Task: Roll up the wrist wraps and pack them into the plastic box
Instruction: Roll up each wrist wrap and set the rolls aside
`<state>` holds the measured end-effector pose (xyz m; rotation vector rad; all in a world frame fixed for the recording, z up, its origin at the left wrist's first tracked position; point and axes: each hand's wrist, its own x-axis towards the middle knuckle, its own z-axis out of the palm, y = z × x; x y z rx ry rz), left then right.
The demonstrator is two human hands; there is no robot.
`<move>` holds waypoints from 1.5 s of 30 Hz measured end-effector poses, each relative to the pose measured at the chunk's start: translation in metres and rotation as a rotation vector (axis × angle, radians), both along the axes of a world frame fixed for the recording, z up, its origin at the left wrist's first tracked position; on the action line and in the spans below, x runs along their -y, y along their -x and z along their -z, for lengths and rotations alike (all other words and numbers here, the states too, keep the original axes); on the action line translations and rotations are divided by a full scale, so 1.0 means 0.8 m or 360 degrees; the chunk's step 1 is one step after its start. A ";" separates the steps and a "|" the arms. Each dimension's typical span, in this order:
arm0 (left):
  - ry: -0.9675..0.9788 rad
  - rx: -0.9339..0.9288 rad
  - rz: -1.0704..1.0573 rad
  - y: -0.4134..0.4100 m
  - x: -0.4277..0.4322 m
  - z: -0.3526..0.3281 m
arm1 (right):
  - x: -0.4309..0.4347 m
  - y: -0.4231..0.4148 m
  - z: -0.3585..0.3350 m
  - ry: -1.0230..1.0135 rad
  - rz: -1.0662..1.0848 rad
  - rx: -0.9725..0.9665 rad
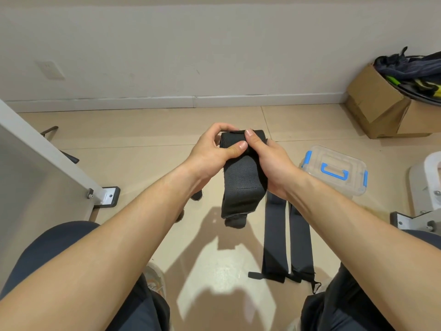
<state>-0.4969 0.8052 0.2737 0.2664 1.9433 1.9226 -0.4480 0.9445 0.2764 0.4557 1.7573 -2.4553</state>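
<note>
Both hands hold a black wrist wrap (241, 180) in the air over the tiled floor. My left hand (214, 149) grips its rolled top end from the left, thumb pressed on the fabric. My right hand (269, 158) grips the same end from the right, thumb on top. The wrap's loose tail hangs down below the hands. Two more black wrist wraps (286, 244) lie flat side by side on the floor under my right forearm. A clear plastic box (334, 173) with blue latches and a blue handle stands on the floor to the right, its lid on.
A cardboard box (381, 108) holding dark gear sits at the back right by the wall. A grey panel on a metal bracket (105, 197) stands at the left, another bracket (410, 220) at the right. My knees frame the bottom of the view.
</note>
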 end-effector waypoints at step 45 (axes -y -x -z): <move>-0.0134 0.0368 -0.0043 0.000 -0.001 0.002 | -0.007 0.006 0.008 -0.0154 -0.0061 -0.0145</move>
